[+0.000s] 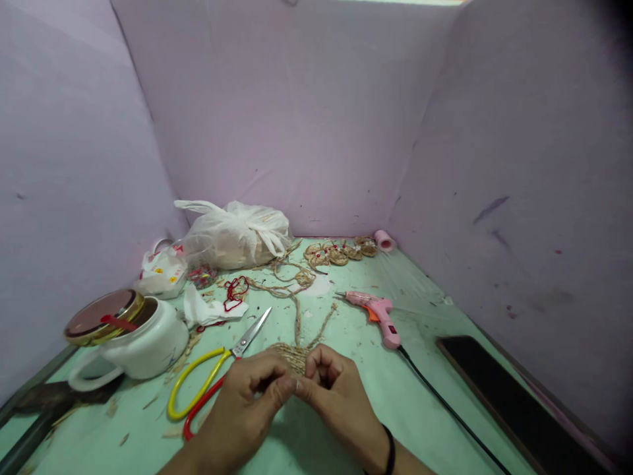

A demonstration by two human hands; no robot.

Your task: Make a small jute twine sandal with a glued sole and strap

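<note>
A bundle of wound jute twine (293, 353) is pinched between my two hands near the table's front. My left hand (252, 399) grips its left side, fingers curled, while my right hand (332, 382) closes on its right side; the thumbs meet in front. Most of the bundle's lower part is hidden by my fingers. One loose twine end (326, 324) sticks up to the right. Another strand runs back to a tangle of twine (301, 280). Scissors (232, 359) with one yellow and one red handle lie open beside my left hand.
A pink glue gun (378, 315) with a black cord lies right of centre, near a dark phone-like slab (504, 396). At left stands a white mug (153, 346) with a lid (103, 316). Behind are a white plastic bag (242, 231), red cord (235, 293) and twine ornaments (339, 256).
</note>
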